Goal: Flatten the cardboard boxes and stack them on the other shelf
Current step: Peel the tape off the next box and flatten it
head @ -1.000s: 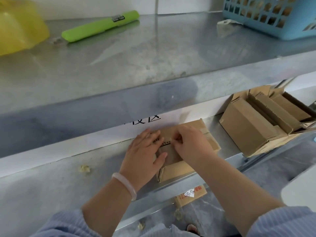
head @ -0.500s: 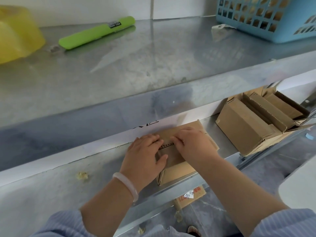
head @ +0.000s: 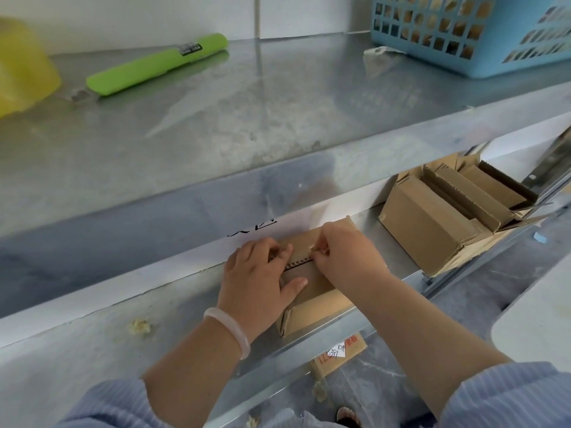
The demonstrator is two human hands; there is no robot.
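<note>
A small brown cardboard box stands on the lower metal shelf, under both my hands. My left hand lies over its left top, thumb on the top face and fingertips curled at the corrugated flap edge. My right hand pinches that flap edge from the right. To the right on the same shelf is a group of open cardboard boxes with flaps up. The upper metal shelf spans the view above.
On the upper shelf lie a green utility knife, a yellow plastic container at far left and a blue basket at far right. A labelled cardboard box sits on the floor below. Crumbs lie on the lower shelf.
My fingers have curled in from lying flat and now pinch at the flap edge on top of the box. The view has tilted up slightly.
</note>
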